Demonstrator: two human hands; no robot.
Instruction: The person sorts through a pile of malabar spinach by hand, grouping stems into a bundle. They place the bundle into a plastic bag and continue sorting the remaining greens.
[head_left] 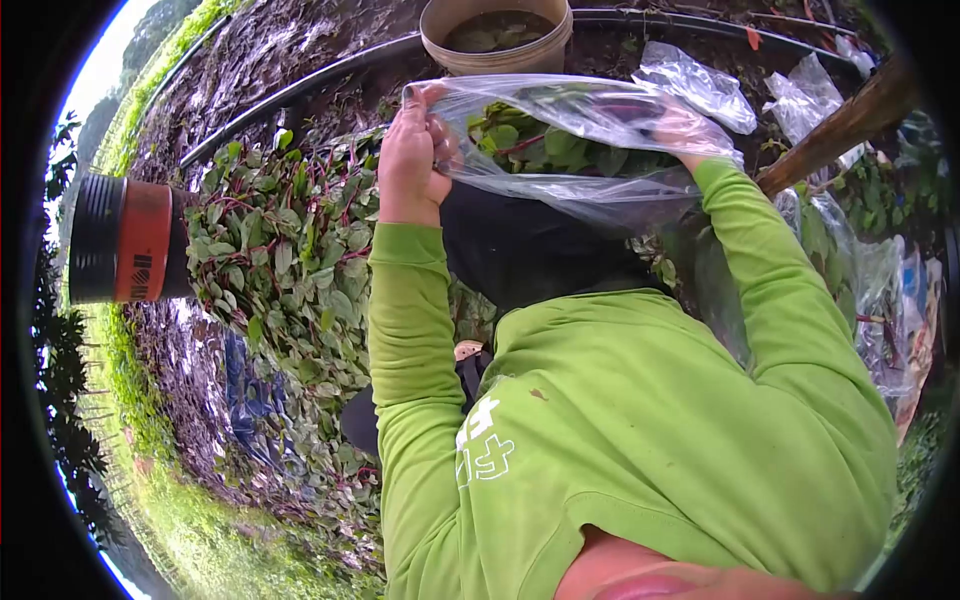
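A clear plastic bag (600,190) is stretched wide between my two hands, its mouth facing up. My left hand (412,160) has its fingers closed on the left side of the rim. At the opposite side, my right hand (688,132) grips the rim, partly covered by the see-through film. Green leaves with a red stem (545,145) show through the bag's opening. Left of my left arm lies a big heap of leafy greens with red stems (290,240), spread along the ground.
A round bucket (560,55) with dark contents and leaves stands ahead. At the left, a black container with a red band (140,240) lies tipped beside the heap. Crumpled clear bags (695,85) and a wooden pole (845,125) are at right. A black hose (300,90) crosses the ground.
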